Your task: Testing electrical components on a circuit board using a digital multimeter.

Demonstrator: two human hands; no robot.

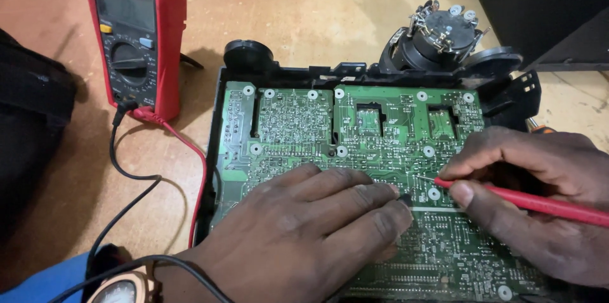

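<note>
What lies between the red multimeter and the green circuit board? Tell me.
In the head view, between the multimeter and the circuit board, bare tabletop shows, crossed by the red lead and black lead.

We have the green circuit board (pixel 380 151) lying flat in its black tray, solder side up. Our red probe (pixel 526 201) slants in from the right, metal tip touching the board's middle. Our black probe (pixel 403 198), mostly hidden, touches the board just beside it.
</note>
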